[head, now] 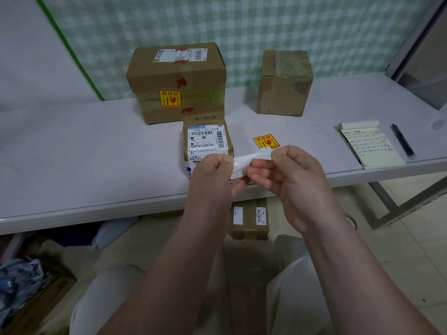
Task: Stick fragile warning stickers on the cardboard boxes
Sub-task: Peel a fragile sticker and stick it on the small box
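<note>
Your left grip (212,170) and right grip (287,175) both pinch one white paper strip (251,157) in front of the small box (208,141), marked "2-3-3" and "501E M1 A21B". Three boxes stand on the tabletop (72,151); the big box (176,76) wears one "易碎品" sticker (170,99), a second sticker (265,141) lies flat just right of the small box

The table (72,153) bears 3 cardboard boxes (176,81) (284,85) (205,139), 1 sticker (265,141), notepad (372,148), pen (402,143).
</note>
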Tool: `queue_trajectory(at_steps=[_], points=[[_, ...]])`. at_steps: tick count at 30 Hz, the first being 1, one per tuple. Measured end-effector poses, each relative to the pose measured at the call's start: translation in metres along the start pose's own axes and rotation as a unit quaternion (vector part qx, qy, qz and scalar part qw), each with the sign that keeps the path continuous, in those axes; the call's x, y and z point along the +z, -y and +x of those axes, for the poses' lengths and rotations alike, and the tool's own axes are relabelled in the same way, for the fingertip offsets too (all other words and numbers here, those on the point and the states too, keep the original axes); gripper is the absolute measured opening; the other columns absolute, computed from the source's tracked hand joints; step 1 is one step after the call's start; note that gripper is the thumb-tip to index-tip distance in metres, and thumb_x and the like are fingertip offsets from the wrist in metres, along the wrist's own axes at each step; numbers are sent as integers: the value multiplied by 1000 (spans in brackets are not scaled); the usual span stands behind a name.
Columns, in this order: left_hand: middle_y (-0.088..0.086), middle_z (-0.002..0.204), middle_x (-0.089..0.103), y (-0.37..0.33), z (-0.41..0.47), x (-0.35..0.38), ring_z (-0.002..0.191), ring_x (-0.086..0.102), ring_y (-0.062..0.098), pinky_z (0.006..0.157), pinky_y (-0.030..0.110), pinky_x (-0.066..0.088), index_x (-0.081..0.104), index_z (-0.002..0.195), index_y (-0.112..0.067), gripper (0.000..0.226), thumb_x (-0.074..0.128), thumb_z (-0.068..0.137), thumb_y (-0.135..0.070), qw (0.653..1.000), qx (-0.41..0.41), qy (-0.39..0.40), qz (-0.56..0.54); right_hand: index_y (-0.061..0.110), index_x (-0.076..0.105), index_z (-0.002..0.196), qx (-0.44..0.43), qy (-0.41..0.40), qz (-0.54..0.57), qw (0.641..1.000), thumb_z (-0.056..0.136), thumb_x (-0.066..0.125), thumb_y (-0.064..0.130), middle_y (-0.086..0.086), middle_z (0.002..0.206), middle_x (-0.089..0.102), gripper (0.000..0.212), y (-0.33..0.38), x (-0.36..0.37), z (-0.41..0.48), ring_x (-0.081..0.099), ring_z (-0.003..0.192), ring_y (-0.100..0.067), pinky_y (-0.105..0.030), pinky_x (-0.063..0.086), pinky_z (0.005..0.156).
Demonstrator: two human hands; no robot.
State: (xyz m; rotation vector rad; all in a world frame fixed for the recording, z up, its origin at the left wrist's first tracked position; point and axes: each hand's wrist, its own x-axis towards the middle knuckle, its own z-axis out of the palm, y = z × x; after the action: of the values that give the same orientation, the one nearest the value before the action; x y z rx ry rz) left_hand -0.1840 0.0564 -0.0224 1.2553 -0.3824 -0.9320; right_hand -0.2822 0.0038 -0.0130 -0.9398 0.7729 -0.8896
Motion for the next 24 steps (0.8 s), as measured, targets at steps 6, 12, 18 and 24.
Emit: queue_trajectory(at_steps=[6, 12, 18, 24], points=[[10, 95, 59, -4, 9, -16, 86, 63, 19, 71, 28, 56, 48, 116, 7, 26, 42, 97, -10, 999, 28, -33, -17, 7, 49, 75, -39, -101, 26, 994, 97, 42, 5, -8, 66, 62, 23, 2, -21, 17, 67, 54, -14, -22, 57, 58], [12, 123, 58, -14, 15, -23, 103, 64, 28, 73, 32, 58, 56, 102, -9, 14, 44, 97, -13, 997, -18, -25, -72, 10, 60, 78, -156, -230, -365, 889, 90, 55, 21, -1, 63, 64, 17, -19, -51, 61, 66, 54, -14, -31, 55, 64], [11, 125, 55, -16, 16, -22, 110, 59, 31, 78, 35, 57, 56, 95, -15, 10, 46, 96, -16, 998, -27, -18, -57, 8, 72, 83, -198, -115, -661, 714, 86, 56, 10, -16, 84, 66, 17, -46, -67, 90, 60, 77, -34, -31, 42, 63], [12, 113, 61, -16, 17, -25, 98, 64, 27, 79, 36, 57, 50, 119, -3, 25, 44, 97, -13, 991, -43, 13, -129, 9, 72, 82, -134, -121, -599, 780, 88, 56, 22, -10, 78, 70, 21, -41, -65, 88, 60, 79, -27, -30, 42, 66]])
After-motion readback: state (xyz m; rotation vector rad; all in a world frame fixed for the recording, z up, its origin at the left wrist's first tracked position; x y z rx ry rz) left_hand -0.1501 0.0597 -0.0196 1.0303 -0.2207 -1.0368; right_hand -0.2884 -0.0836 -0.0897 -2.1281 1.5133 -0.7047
